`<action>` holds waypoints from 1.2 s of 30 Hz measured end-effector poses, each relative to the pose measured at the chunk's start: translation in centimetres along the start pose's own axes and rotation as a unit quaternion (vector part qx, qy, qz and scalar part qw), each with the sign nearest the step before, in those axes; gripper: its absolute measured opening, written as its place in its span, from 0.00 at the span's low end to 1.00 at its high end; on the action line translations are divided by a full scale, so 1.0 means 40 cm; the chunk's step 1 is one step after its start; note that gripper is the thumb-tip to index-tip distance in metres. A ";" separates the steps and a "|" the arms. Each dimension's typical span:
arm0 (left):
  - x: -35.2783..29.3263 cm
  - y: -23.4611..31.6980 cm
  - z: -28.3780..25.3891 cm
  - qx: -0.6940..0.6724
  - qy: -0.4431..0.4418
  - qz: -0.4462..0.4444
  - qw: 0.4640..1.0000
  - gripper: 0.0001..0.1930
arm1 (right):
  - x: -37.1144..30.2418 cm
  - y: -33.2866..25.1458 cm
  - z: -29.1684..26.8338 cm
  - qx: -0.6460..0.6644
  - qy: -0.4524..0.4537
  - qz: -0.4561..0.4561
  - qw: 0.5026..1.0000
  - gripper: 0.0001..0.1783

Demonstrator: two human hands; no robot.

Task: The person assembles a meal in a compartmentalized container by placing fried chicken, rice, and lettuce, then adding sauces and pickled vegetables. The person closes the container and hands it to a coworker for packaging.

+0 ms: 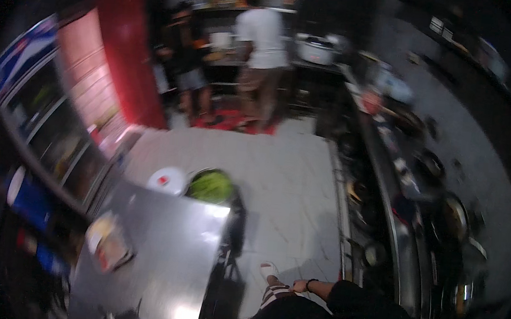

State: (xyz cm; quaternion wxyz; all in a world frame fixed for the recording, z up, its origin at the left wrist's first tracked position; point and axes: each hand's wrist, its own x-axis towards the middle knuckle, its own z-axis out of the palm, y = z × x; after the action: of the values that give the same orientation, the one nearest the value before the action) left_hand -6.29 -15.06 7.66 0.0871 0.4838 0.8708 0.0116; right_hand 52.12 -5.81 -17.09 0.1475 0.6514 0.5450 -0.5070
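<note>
My right hand [300, 285] hangs low beside my leg, at the striped shorts [275, 294], with a dark band [311, 282] round the wrist. Its fingers look curled and closed; blur and the small size hide what they hold, if anything. The black sleeve [364, 312] covers the upper part of that arm. My left hand is out of view. Left of me stands a steel table [163, 236], with a clear bag of food [108, 242] lying on it.
Past the table are a pot of green vegetables [210, 186] and a white lid or bucket top [167, 180]. A long counter [401, 263] with cookware runs along the right. Two people [264, 45] stand at the back counter, near a white cooker [315, 50]. A glass-door fridge [52, 123] stands left.
</note>
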 end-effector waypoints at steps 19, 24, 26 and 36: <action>0.074 1.240 0.681 -0.011 -0.496 0.456 0.739 0.18 | -0.181 0.650 -0.016 0.317 0.159 0.160 0.921 0.37; 0.239 1.328 0.733 0.082 -0.484 0.637 0.594 0.18 | -0.171 0.721 -0.026 0.334 0.162 0.201 0.907 0.36; 0.314 1.375 0.740 0.222 -0.406 0.766 0.446 0.16 | -0.140 0.762 -0.022 0.319 0.164 0.219 0.907 0.35; 0.417 1.629 0.800 0.008 -0.560 0.233 0.795 0.16 | 0.089 0.820 -0.411 0.348 0.166 0.236 0.892 0.34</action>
State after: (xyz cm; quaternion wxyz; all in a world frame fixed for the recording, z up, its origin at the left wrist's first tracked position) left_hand 45.05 31.62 -19.38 0.5508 0.5947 0.5304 -0.2483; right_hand 88.14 -3.47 -24.55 -0.0662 0.8450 0.1804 -0.4991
